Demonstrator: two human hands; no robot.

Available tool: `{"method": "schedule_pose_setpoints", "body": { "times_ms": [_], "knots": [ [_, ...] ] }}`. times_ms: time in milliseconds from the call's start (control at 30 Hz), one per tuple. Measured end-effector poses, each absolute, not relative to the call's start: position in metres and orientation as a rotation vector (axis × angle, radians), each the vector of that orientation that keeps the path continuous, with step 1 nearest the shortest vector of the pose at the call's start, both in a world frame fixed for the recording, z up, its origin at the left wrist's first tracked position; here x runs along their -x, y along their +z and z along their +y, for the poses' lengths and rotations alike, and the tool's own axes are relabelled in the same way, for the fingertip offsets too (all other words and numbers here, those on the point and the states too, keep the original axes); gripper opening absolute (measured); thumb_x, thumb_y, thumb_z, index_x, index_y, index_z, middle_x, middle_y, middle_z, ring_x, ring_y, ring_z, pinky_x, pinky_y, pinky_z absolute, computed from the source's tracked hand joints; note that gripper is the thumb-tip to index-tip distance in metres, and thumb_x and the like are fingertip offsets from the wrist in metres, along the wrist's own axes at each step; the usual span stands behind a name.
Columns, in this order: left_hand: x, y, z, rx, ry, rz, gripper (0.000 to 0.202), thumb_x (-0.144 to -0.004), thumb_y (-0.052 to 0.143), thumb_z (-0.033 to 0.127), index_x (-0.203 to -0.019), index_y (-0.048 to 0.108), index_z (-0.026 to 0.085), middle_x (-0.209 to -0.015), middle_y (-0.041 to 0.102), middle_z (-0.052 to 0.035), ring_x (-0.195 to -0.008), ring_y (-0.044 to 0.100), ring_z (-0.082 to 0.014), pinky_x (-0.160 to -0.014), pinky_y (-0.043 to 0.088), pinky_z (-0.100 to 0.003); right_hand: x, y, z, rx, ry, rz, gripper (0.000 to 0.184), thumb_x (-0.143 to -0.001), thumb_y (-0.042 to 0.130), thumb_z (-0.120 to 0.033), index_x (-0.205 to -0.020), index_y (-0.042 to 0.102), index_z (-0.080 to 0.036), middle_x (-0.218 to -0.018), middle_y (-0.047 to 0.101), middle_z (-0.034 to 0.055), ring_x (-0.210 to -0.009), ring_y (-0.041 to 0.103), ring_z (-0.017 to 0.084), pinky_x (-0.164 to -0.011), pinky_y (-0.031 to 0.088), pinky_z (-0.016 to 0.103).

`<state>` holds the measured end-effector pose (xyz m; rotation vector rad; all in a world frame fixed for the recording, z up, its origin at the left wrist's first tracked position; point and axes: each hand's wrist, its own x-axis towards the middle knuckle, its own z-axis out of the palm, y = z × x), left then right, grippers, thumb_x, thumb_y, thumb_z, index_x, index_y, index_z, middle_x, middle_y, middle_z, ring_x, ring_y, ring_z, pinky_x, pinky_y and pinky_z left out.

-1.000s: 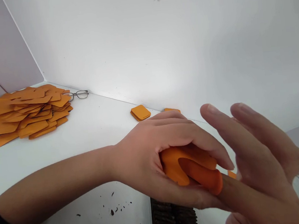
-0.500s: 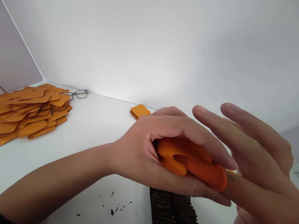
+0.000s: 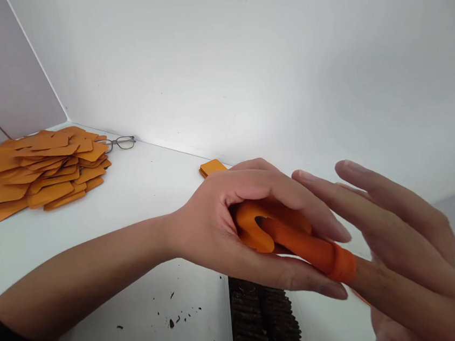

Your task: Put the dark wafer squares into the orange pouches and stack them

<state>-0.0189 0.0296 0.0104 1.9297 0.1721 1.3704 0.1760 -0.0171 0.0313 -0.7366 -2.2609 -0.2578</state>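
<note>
My left hand [image 3: 216, 220] is curled around a bent orange piece [image 3: 252, 227], thin and smooth, with its thumb below and fingers above. An orange finger cot [image 3: 315, 248] covers one finger of my right hand [image 3: 406, 244]. That finger points left into the hollow of the orange piece, its tip partly hidden there. The other fingers of my right hand are spread apart and hold nothing.
A heap of flat orange pieces [image 3: 48, 170] lies at the left, with eyeglasses [image 3: 125, 142] beside it. A small orange stack [image 3: 212, 166] sits near the wall. Dark brown ridged pieces [image 3: 247, 320] lie in rows below my hands; dark crumbs [image 3: 171, 323] dot the white table [image 3: 133, 202].
My right hand has shifted to the right, and its covered finger has drawn partway back from the orange piece. My left hand keeps its hold, nearly in place.
</note>
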Motion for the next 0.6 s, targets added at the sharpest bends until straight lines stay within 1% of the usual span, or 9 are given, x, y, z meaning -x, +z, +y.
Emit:
{"method": "schedule_pose_setpoints", "body": {
  "times_ms": [67,133,233,300,367,400,467,533,600],
  "knots": [
    [0.018,0.01,0.029,-1.926,1.401,0.169,0.025,-0.077,0.083,0.028,-0.097,0.07,0.022,-0.081,0.064,0.0012,-0.058,0.059,-0.0064,-0.054,0.055,-0.021,-0.175,0.031,-0.018,0.723,-0.286,-2.222,0.048,-0.108,0.02,-0.042,-0.14,0.055,-0.044,-0.156,0.044,-0.013,-0.148,0.036,0.03,-0.119,0.037,0.049],
    [0.018,0.011,0.03,-1.972,1.485,0.177,0.026,-0.076,0.084,0.03,-0.098,0.072,0.024,-0.08,0.064,0.0014,-0.062,0.06,-0.0078,-0.056,0.054,-0.022,-0.175,0.032,-0.018,0.711,-0.3,-2.215,0.044,-0.107,0.025,-0.039,-0.134,0.06,-0.04,-0.155,0.045,-0.0123,-0.149,0.036,0.029,-0.119,0.037,0.045],
    [0.018,0.012,0.033,-2.104,1.575,0.212,0.031,-0.075,0.086,0.036,-0.102,0.074,0.027,-0.078,0.068,0.0001,-0.073,0.066,-0.0132,-0.067,0.056,-0.029,-0.176,0.034,-0.018,0.698,-0.274,-2.296,0.046,-0.108,0.022,-0.041,-0.121,0.066,-0.035,-0.156,0.045,-0.011,-0.149,0.036,0.027,-0.119,0.038,0.044],
    [0.019,0.013,0.036,-2.196,1.513,0.223,0.032,-0.078,0.083,0.042,-0.105,0.074,0.028,-0.077,0.071,-0.0008,-0.076,0.068,-0.0156,-0.074,0.058,-0.034,-0.176,0.035,-0.019,0.748,-0.225,-2.273,0.04,-0.107,0.029,-0.046,-0.109,0.067,-0.035,-0.154,0.047,-0.0102,-0.148,0.038,0.029,-0.116,0.041,0.047],
    [0.02,0.013,0.039,-2.242,1.455,0.192,0.029,-0.08,0.081,0.043,-0.105,0.074,0.028,-0.079,0.073,-0.001,-0.076,0.071,-0.0162,-0.08,0.058,-0.037,-0.178,0.038,-0.017,0.788,-0.207,-2.239,0.03,-0.105,0.037,-0.041,-0.1,0.066,-0.035,-0.153,0.048,-0.0119,-0.147,0.039,0.028,-0.115,0.042,0.047],
    [0.02,0.013,0.04,-2.246,1.456,0.153,0.028,-0.08,0.081,0.043,-0.103,0.074,0.028,-0.081,0.075,-0.001,-0.075,0.072,-0.016,-0.082,0.058,-0.037,-0.179,0.04,-0.016,0.747,-0.213,-2.27,0.031,-0.105,0.035,-0.039,-0.099,0.065,-0.035,-0.154,0.048,-0.0119,-0.148,0.038,0.027,-0.116,0.041,0.046],
    [0.019,0.012,0.042,-2.228,1.505,0.08,0.025,-0.081,0.081,0.04,-0.1,0.073,0.026,-0.086,0.077,-0.0012,-0.076,0.073,-0.0154,-0.084,0.057,-0.037,-0.185,0.044,-0.011,0.614,-0.223,-2.39,0.042,-0.106,0.024,-0.038,-0.107,0.066,-0.035,-0.157,0.043,-0.01,-0.149,0.036,0.025,-0.122,0.035,0.043],
    [0.018,0.012,0.041,-2.195,1.572,0.032,0.021,-0.083,0.079,0.038,-0.097,0.072,0.024,-0.088,0.077,-0.002,-0.077,0.074,-0.0149,-0.083,0.056,-0.036,-0.19,0.046,-0.007,0.505,-0.207,-2.451,0.053,-0.106,0.014,-0.041,-0.126,0.063,-0.035,-0.16,0.04,-0.0071,-0.15,0.035,0.025,-0.126,0.028,0.043],
    [0.016,0.013,0.039,-2.161,1.615,0.031,0.018,-0.084,0.078,0.035,-0.093,0.071,0.022,-0.085,0.077,-0.0027,-0.077,0.074,-0.0151,-0.081,0.056,-0.034,-0.191,0.045,-0.008,0.542,-0.161,-2.409,0.05,-0.107,0.019,-0.039,-0.139,0.057,-0.038,-0.159,0.041,-0.008,-0.149,0.036,0.025,-0.124,0.031,0.045]
  ]
}}
